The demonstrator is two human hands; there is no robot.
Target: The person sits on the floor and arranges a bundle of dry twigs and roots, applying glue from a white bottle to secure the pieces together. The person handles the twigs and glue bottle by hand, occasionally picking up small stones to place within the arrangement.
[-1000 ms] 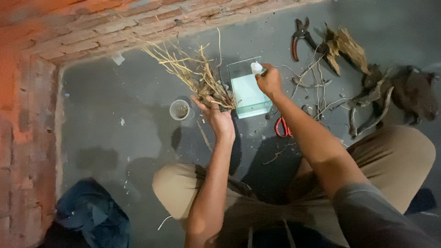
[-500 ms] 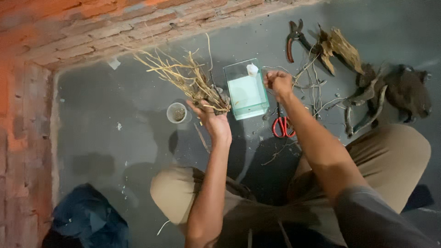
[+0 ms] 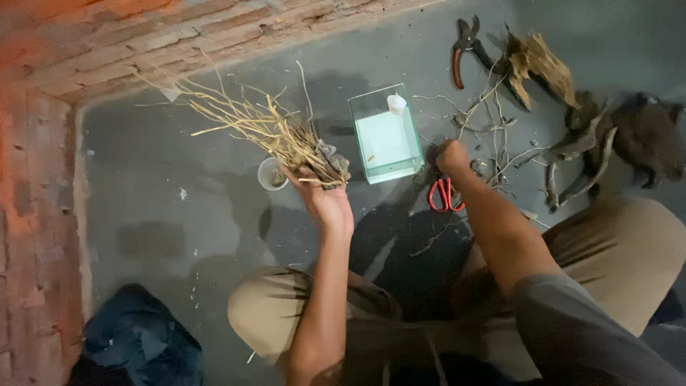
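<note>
**Left hand grips a bundle of dry roots; right hand down by the red scissors**

The left hand [image 3: 325,193] is raised over the grey floor [image 3: 179,236], palm up, with its fingers curled round the thick end of a bundle of pale dry roots [image 3: 264,129]. The grasp is closed on the stub, and the thin twigs fan out from it to the far left, toward the brick wall [image 3: 107,43]. A small grey lump sits at the base of the bundle, just above the fingers.

The right hand [image 3: 451,156] is lowered to the floor to the right of a small glass tank [image 3: 386,136]. It looks bunched into a loose fist, knuckles facing up; whether it holds anything I cannot tell, since the fingers are turned away and in shadow. Red-handled scissors [image 3: 443,194] lie just near of this hand, beside the wrist, and loose thin twigs [image 3: 493,121] lie around it.

The tank stands between the two hands, with a small white bottle [image 3: 396,104] at its far edge. A small round cup [image 3: 271,174] rests on the floor just left of the left hand. Farther right, red-handled pruning shears [image 3: 464,50] lie at the far side, next to pieces of driftwood [image 3: 543,68], and darker wood pieces [image 3: 629,136] lie at the far right. A dark blue cloth [image 3: 136,343] is bunched at the near left.
</note>
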